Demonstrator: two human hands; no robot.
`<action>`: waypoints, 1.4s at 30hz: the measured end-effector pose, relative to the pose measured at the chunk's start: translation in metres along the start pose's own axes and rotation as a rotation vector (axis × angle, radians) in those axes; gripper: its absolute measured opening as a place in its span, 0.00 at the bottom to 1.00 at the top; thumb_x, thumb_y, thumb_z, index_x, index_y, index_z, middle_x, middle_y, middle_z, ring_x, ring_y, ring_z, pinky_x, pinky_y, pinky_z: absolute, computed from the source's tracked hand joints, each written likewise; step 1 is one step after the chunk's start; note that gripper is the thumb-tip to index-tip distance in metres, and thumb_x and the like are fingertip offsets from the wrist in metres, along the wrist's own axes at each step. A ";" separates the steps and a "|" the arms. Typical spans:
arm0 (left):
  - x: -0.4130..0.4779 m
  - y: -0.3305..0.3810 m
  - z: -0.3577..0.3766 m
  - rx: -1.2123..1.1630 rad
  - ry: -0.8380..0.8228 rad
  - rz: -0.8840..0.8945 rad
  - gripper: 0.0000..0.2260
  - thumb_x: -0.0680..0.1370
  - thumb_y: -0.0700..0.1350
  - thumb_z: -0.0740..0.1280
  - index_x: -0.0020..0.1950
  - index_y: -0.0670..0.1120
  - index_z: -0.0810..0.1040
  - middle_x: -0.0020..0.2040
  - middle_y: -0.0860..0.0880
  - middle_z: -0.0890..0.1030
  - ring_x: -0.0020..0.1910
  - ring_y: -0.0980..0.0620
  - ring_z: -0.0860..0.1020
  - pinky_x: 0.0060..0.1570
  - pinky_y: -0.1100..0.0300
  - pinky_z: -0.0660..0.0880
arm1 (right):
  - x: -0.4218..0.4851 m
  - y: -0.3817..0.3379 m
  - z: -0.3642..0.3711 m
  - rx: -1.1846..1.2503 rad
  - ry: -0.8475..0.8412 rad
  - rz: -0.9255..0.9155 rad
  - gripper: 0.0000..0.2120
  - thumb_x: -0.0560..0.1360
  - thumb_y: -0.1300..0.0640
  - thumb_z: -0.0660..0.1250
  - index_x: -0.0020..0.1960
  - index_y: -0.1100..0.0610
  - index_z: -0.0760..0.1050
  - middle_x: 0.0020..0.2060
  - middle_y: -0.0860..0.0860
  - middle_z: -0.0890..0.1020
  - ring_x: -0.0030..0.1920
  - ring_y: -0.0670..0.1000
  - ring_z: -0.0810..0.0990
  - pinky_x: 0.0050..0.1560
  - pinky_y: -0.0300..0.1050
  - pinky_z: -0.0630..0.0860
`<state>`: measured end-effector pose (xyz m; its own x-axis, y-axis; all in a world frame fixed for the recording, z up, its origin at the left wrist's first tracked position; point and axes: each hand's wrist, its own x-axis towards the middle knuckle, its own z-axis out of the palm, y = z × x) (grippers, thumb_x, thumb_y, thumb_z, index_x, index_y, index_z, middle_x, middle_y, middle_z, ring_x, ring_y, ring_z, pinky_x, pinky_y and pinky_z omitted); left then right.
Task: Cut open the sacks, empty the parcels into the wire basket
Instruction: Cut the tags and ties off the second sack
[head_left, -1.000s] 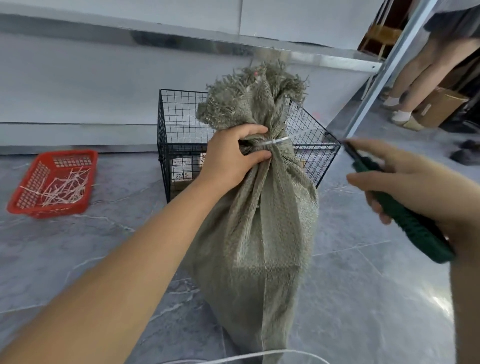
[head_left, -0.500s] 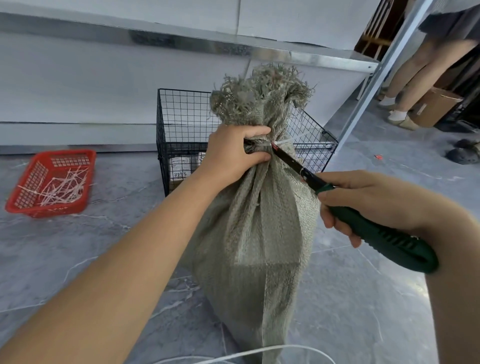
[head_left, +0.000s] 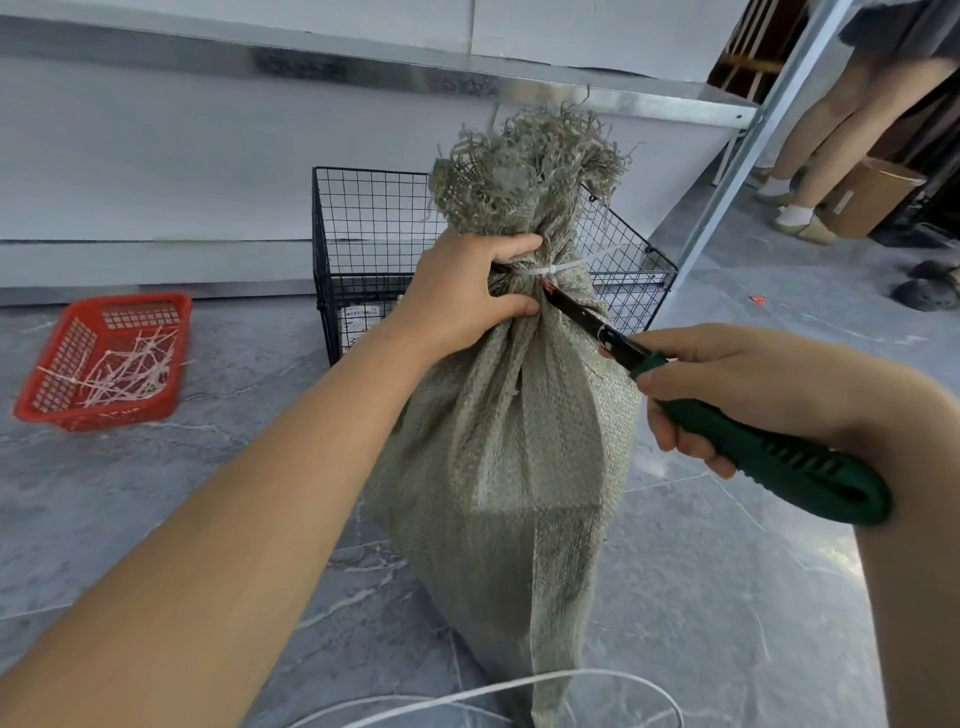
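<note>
The left hand (head_left: 467, 299) gripped the gathered neck of the grey-green woven sack (head_left: 519, 441), with the thumb curled above and the fingers below a white zip tie (head_left: 553, 270) that cinched the neck shut. The right hand (head_left: 753, 384) was wrapped around the green handle of a knife (head_left: 769, 457). Its dark blade reached up and left across the sack, and its tip sat at the tie, just beside the left fingers. The sack stood upright on the grey marbled floor (head_left: 156, 493) between the two forearms, and its frayed mouth spread out above the left hand. Directly behind the left hand stood the black wire basket (head_left: 374, 234). Low inside it lay a parcel (head_left: 358, 319) bearing a white label. The print on the label was too small to read, and part of it was hidden by the left wrist. Well off to the left of the left arm, a red plastic basket (head_left: 130, 302) held a tangle of cut white ties (head_left: 119, 369). Below both hands, at the foot of the sack, a white strap (head_left: 519, 687) looped across the floor. A metal shelf (head_left: 467, 70) ran along the wall behind the basket. Far beyond the right hand, another person's legs (head_left: 831, 130) stood beside a cardboard box (head_left: 867, 200). A pale label showed on the box, but nothing on it was legible.
</note>
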<state>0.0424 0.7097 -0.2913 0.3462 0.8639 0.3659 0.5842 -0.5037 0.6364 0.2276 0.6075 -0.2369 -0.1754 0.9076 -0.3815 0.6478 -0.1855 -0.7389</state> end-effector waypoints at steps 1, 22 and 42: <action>0.000 0.000 0.000 0.001 -0.002 0.000 0.28 0.70 0.47 0.74 0.68 0.50 0.71 0.68 0.50 0.73 0.70 0.53 0.68 0.71 0.60 0.60 | 0.000 0.000 0.001 0.000 -0.002 0.004 0.11 0.79 0.61 0.57 0.53 0.46 0.71 0.28 0.55 0.78 0.23 0.50 0.71 0.24 0.41 0.72; -0.004 -0.005 -0.005 -0.109 0.119 -0.020 0.24 0.68 0.44 0.75 0.64 0.50 0.75 0.63 0.55 0.77 0.60 0.64 0.70 0.50 0.83 0.60 | 0.012 0.010 0.019 0.250 0.089 -0.164 0.12 0.77 0.66 0.56 0.58 0.63 0.72 0.26 0.54 0.72 0.21 0.48 0.66 0.19 0.38 0.63; -0.009 -0.008 -0.004 -0.033 0.207 -0.092 0.24 0.69 0.44 0.75 0.64 0.46 0.76 0.62 0.49 0.79 0.62 0.54 0.75 0.55 0.73 0.62 | 0.003 -0.001 0.014 0.099 -0.037 -0.148 0.17 0.78 0.64 0.57 0.44 0.44 0.77 0.27 0.53 0.73 0.22 0.48 0.68 0.22 0.40 0.68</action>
<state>0.0319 0.7064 -0.2971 0.1326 0.8910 0.4342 0.5813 -0.4247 0.6940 0.2163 0.6053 -0.2455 -0.2919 0.9135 -0.2835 0.5368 -0.0889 -0.8390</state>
